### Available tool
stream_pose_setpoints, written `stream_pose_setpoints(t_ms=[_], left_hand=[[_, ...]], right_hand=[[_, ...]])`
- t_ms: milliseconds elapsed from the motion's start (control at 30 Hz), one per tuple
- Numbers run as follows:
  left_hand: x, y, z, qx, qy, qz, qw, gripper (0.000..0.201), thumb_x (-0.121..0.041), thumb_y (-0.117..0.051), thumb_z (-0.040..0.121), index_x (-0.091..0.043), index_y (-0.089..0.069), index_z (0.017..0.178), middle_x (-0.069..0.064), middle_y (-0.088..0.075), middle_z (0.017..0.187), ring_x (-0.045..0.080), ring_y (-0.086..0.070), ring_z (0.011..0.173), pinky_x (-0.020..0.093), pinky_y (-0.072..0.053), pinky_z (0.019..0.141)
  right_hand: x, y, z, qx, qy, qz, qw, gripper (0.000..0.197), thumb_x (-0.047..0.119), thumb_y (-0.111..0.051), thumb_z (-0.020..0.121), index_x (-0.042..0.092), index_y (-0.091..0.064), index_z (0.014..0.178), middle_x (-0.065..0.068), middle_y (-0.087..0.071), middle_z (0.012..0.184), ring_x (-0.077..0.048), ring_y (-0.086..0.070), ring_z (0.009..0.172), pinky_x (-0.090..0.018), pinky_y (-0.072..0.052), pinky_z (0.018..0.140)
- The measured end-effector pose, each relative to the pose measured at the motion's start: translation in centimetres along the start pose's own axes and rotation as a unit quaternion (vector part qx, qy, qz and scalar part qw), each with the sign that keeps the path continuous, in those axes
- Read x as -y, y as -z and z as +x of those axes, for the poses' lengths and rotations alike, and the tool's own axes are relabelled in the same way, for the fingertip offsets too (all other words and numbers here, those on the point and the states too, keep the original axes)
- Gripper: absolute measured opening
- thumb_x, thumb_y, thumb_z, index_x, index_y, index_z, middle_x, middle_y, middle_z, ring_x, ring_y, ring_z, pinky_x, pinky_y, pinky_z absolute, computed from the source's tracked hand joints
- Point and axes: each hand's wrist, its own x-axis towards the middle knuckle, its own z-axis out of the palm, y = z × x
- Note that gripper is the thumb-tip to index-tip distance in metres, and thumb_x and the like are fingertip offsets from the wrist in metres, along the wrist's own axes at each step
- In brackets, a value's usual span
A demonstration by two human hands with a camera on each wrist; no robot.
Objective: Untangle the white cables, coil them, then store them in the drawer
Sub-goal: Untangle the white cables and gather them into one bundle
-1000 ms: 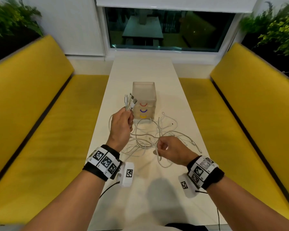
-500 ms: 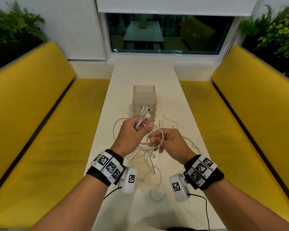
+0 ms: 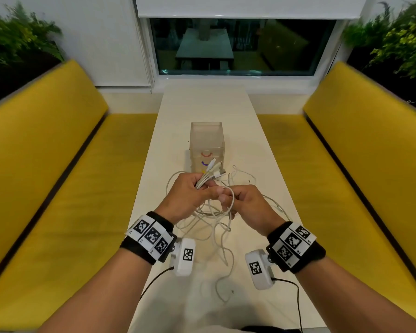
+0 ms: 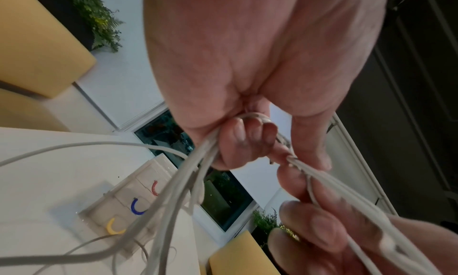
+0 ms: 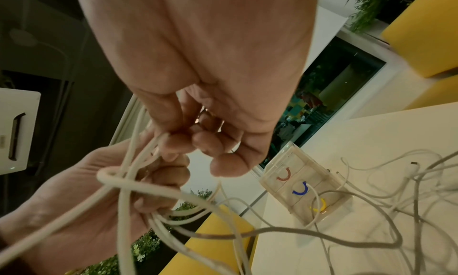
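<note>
Head view: left hand (image 3: 190,195) clenched round a bundle of thin white charging cables (image 3: 208,175), plug ends fanned out just beyond the fingers (image 3: 210,192). Right hand (image 3: 244,204) close beside, pinching one loop (image 3: 231,200) of the same tangle. Loose strands trailing below and behind both hands across the long white desk (image 3: 202,106). Small translucent plastic drawer unit (image 3: 206,140) with red, blue and yellow handles just beyond the plug ends, all drawers apparently closed.

Left wrist view: fingers (image 4: 238,142) curled tight on several strands, right fingertips (image 4: 319,228) touching the same strands just below.

Right wrist view: thumb and fingers (image 5: 173,142) nipping strands where one cable crosses over the others in a loop (image 5: 111,178); whether a true knot, hard to say through the blur.

Progress, judged: ends gathered, untangling in hand and unfinished; no coil formed, nothing stored. Left to do: freeing each strand, coiling, opening a drawer, putting coils in.
</note>
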Motion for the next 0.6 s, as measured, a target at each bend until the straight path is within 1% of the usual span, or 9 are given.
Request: stream_pose_setpoints(t_ms=[67, 100, 167, 233, 333, 433, 500, 533, 600], left_hand=[[0.2, 0.2, 0.0, 0.007, 0.004, 0.006, 1.0, 0.026, -0.017, -0.083, 0.081, 0.0, -0.064, 0.076, 0.0, -0.04, 0.055, 0.01, -0.03, 0.046, 0.019, -0.03, 0.046], [0.3, 0.1, -0.1, 0.007, 0.007, 0.005, 1.0, 0.028, -0.018, -0.084, 0.08, -0.001, -0.063, 0.077, -0.001, -0.037, 0.054, 0.011, -0.029, 0.047, 0.019, -0.03, 0.046], [0.3, 0.1, -0.2, 0.0, 0.009, -0.006, 1.0, 0.028, -0.017, -0.085, 0.078, -0.001, -0.062, 0.078, -0.003, -0.036, 0.054, 0.012, -0.029, 0.048, 0.02, -0.03, 0.046], [0.4, -0.1, -0.3, -0.012, 0.009, -0.013, 1.0, 0.027, -0.017, -0.084, 0.08, -0.003, -0.061, 0.076, -0.004, -0.035, 0.055, 0.012, -0.028, 0.047, 0.021, -0.029, 0.045], [0.6, -0.1, -0.4, -0.041, 0.008, -0.022, 0.999, 0.027, -0.017, -0.079, 0.085, -0.009, -0.057, 0.073, -0.001, -0.036, 0.057, 0.011, -0.028, 0.045, 0.021, -0.028, 0.044], [1.0, 0.3, -0.3, -0.075, 0.023, -0.027, 0.997, 0.026, -0.008, -0.081, 0.082, -0.01, -0.056, 0.074, -0.001, -0.036, 0.057, 0.011, -0.029, 0.046, 0.021, -0.031, 0.044], [1.4, 0.8, -0.3, -0.119, 0.042, -0.016, 0.992, 0.027, 0.0, -0.081, 0.078, -0.011, -0.057, 0.076, -0.005, -0.036, 0.058, 0.01, -0.031, 0.045, 0.021, -0.032, 0.045], [1.5, 1.1, -0.3, -0.141, 0.052, -0.014, 0.988, 0.027, 0.007, -0.078, 0.078, -0.011, -0.057, 0.078, -0.006, -0.037, 0.058, 0.008, -0.032, 0.045, 0.021, -0.032, 0.045], [1.6, 1.5, -0.2, -0.175, 0.06, -0.016, 0.983, 0.029, 0.017, -0.063, 0.078, -0.011, -0.055, 0.084, -0.006, -0.039, 0.06, 0.008, -0.035, 0.047, 0.023, -0.032, 0.047]], right_hand=[[-0.1, 0.2, 0.1, 0.002, -0.014, -0.005, 1.0, 0.019, 0.014, -0.064, 0.097, -0.003, -0.072, 0.092, -0.009, -0.054, 0.068, -0.023, -0.046, 0.06, -0.03, -0.045, 0.053], [-0.2, 0.3, 0.3, -0.004, -0.025, -0.014, 1.0, 0.018, 0.013, -0.063, 0.097, -0.002, -0.073, 0.095, -0.008, -0.054, 0.069, -0.02, -0.046, 0.06, -0.029, -0.044, 0.053], [-0.5, 0.6, 0.6, -0.036, -0.048, -0.042, 0.997, 0.017, 0.013, -0.063, 0.098, 0.004, -0.074, 0.09, -0.005, -0.055, 0.066, -0.014, -0.046, 0.055, -0.029, -0.042, 0.051], [-0.9, 0.8, 0.8, -0.086, -0.069, -0.042, 0.993, 0.019, 0.011, -0.062, 0.098, 0.009, -0.074, 0.084, -0.003, -0.059, 0.064, -0.015, -0.048, 0.052, -0.028, -0.041, 0.047], [-1.0, 1.2, 0.7, -0.173, -0.085, 0.013, 0.981, 0.014, 0.012, -0.063, 0.097, 0.005, -0.071, 0.087, -0.006, -0.066, 0.069, -0.02, -0.055, 0.056, -0.028, -0.043, 0.047], [-0.6, 1.9, 0.9, -0.26, -0.074, 0.04, 0.962, 0.022, 0.02, -0.062, 0.098, -0.001, -0.064, 0.092, -0.01, -0.073, 0.078, -0.02, -0.064, 0.063, -0.029, -0.048, 0.052], [-0.2, 2.7, 1.1, -0.314, -0.062, 0.045, 0.946, 0.026, 0.027, -0.059, 0.1, 0.002, -0.06, 0.093, -0.01, -0.076, 0.083, -0.022, -0.069, 0.07, -0.032, -0.052, 0.058], [0.0, 3.1, 1.2, -0.336, -0.053, 0.047, 0.939, 0.025, 0.028, -0.058, 0.101, 0.005, -0.058, 0.092, -0.01, -0.076, 0.083, -0.023, -0.07, 0.073, -0.035, -0.053, 0.061], [0.9, 3.6, 1.1, -0.36, -0.021, 0.043, 0.932, 0.023, 0.029, -0.057, 0.101, 0.01, -0.054, 0.088, -0.011, -0.076, 0.079, -0.024, -0.07, 0.072, -0.037, -0.054, 0.065]])
